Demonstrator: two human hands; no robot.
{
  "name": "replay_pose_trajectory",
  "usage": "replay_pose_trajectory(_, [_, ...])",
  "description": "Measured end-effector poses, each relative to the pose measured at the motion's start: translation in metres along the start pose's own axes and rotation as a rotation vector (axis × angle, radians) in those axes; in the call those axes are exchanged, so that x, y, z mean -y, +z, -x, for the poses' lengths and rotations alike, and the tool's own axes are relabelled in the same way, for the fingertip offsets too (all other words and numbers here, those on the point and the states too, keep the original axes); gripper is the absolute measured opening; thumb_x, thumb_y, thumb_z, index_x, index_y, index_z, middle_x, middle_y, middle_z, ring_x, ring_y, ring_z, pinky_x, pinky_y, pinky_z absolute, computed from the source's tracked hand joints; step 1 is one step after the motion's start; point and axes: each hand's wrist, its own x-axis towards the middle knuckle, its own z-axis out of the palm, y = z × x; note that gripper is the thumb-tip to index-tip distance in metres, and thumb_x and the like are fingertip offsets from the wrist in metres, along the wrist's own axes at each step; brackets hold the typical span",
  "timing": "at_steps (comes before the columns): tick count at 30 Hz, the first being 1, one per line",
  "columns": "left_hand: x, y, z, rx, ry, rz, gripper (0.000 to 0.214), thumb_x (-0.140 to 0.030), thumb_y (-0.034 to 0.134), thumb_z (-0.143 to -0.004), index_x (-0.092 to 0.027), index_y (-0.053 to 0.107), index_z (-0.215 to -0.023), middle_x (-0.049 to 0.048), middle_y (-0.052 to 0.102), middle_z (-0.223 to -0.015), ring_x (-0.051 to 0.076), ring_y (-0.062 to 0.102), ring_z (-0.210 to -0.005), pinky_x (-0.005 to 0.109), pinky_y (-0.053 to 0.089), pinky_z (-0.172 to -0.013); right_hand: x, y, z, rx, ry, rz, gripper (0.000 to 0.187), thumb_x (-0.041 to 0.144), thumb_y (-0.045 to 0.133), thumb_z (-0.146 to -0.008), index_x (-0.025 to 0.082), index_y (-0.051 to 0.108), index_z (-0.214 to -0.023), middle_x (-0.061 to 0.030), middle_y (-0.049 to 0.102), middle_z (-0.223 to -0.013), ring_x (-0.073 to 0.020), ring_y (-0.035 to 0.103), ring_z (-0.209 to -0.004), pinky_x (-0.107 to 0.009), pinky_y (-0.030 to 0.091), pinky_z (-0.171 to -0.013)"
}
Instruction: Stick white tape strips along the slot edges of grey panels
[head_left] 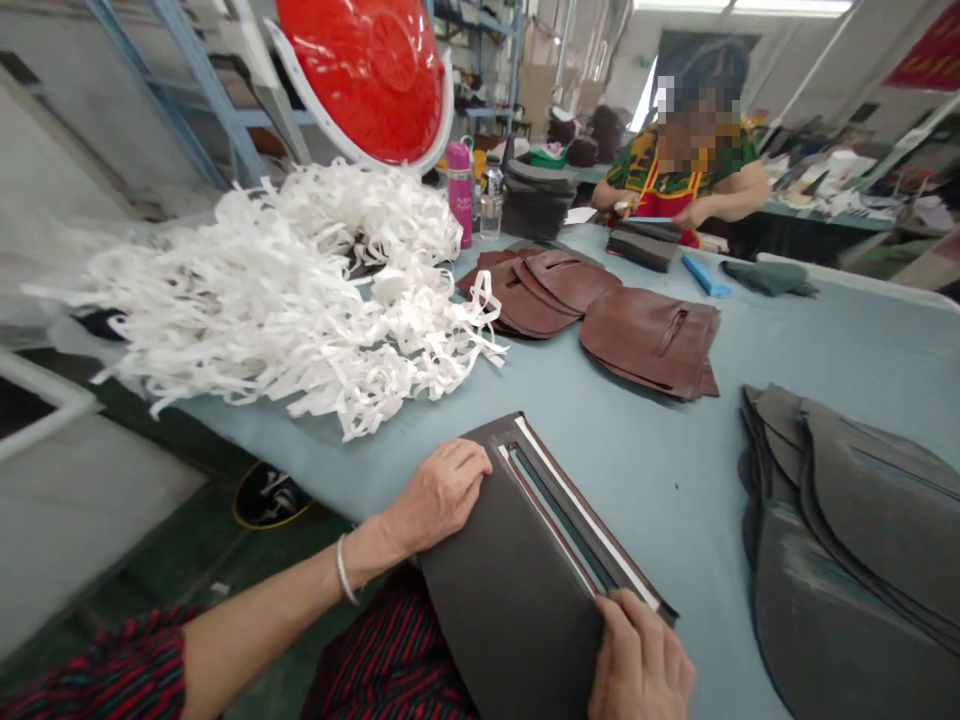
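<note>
The pale blue desk (pixel 675 480) spreads widest before me. A heap of white strips (pixel 285 290) covers its far left part. Overlapping dark pieces (pixel 855 560) lie at my right. The slotted dark panel (pixel 517 580) is right in front of me, slanting over the desk's near edge and above my striped clothing; pale bands run along both sides of its long slot. Beyond it sit two brown stacks (pixel 651 340), touching each other. My left hand (pixel 450 490) lies on the panel by the slot's far end, fingers bent; its thumb is hidden, so I cannot tell whether it grips. My right hand (pixel 641 660) grasps the panel at the slot's near end, fingertips against the pale band. Farther back, a pink bottle (pixel 460 195) stands upright just beside a clear bottle (pixel 491 200). My left wrist carries a thin bracelet (pixel 343 568).
</note>
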Motion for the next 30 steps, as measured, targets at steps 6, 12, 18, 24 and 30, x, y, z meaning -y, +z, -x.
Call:
replay_pose_trajectory(6, [-0.002,0.000,-0.010,0.038,-0.031,0.049,0.023,-0.010,0.039,-0.090,-0.018,0.056,-0.103,0.0085,0.057,-0.105,0.020,0.054,-0.102,0.041,0.048,-0.091,-0.003,0.003,-0.019,0.051,0.006,-0.065,0.025,0.018,0.041,-0.088,0.018,0.059,-0.106,-0.0085,0.065,-0.093,-0.0252,0.058,-0.087,-0.039,0.040,-0.075])
replay_pose_trajectory(12, [0.002,0.005,-0.021,0.107,-0.014,-0.060,0.040,-0.011,0.040,-0.090,-0.021,0.048,-0.128,0.0107,0.052,-0.117,0.023,0.051,-0.108,0.045,0.047,-0.093,0.022,0.012,-0.087,0.103,0.159,-0.416,0.021,0.018,0.038,-0.094,0.017,0.057,-0.103,-0.0065,0.060,-0.091,-0.0172,0.058,-0.084,-0.029,0.045,-0.076])
replay_pose_trajectory(18, [0.005,0.007,-0.020,0.101,-0.003,-0.068,0.041,-0.011,0.042,-0.089,-0.023,0.050,-0.127,0.0101,0.052,-0.118,0.023,0.050,-0.109,0.046,0.048,-0.093,0.051,0.040,-0.140,0.322,0.217,-0.366,0.015,0.013,0.047,-0.090,0.019,0.059,-0.085,-0.0030,0.059,-0.084,-0.0163,0.058,-0.080,-0.026,0.043,-0.069])
replay_pose_trajectory(24, [0.006,0.006,-0.020,0.087,-0.013,-0.062,0.039,-0.010,0.042,-0.089,-0.022,0.052,-0.125,0.0101,0.052,-0.118,0.023,0.050,-0.109,0.046,0.047,-0.094,0.061,0.046,-0.159,0.415,0.116,-0.099,0.017,0.008,0.051,-0.086,0.018,0.060,-0.077,-0.0056,0.062,-0.081,-0.0195,0.059,-0.077,-0.029,0.041,-0.065])
replay_pose_trajectory(30, [0.007,0.005,-0.019,0.101,-0.040,-0.061,0.039,-0.009,0.042,-0.088,-0.022,0.052,-0.124,0.0098,0.052,-0.121,0.023,0.049,-0.110,0.045,0.046,-0.095,0.068,0.034,-0.178,0.604,0.090,-0.035,0.022,0.001,0.046,-0.085,0.016,0.062,-0.084,-0.0091,0.066,-0.085,-0.0228,0.064,-0.080,-0.029,0.043,-0.061])
